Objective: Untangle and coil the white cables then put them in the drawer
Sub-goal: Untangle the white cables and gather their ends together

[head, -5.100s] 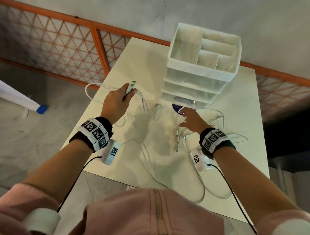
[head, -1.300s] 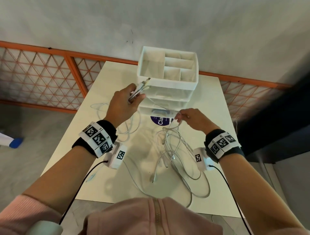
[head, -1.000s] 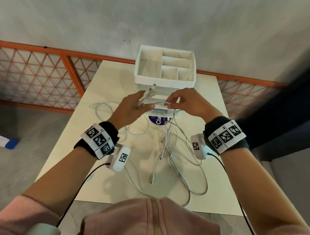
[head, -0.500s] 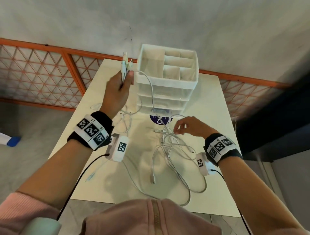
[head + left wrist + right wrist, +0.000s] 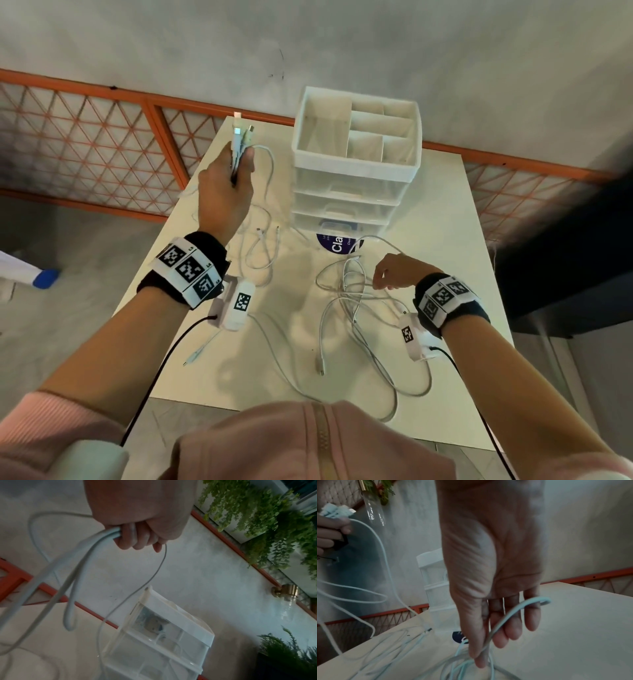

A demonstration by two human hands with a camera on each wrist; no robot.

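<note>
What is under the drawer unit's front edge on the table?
A dark blue round label with white letters "Cla" pokes out from under the drawer unit. The rest of it is covered, so its full text cannot be read.

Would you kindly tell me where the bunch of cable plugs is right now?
In the head view, the cable plugs stick up from the left hand, raised above the table's far left part, just left of the drawer organizer.

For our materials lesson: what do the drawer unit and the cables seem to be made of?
Drawer unit: likely plastic, with an opaque white top tray and clear glossy drawers you can see through. White cables: apparently a smooth, flexible rubbery sheath, bending in loose loops, with small metal-looking plug tips.
</note>
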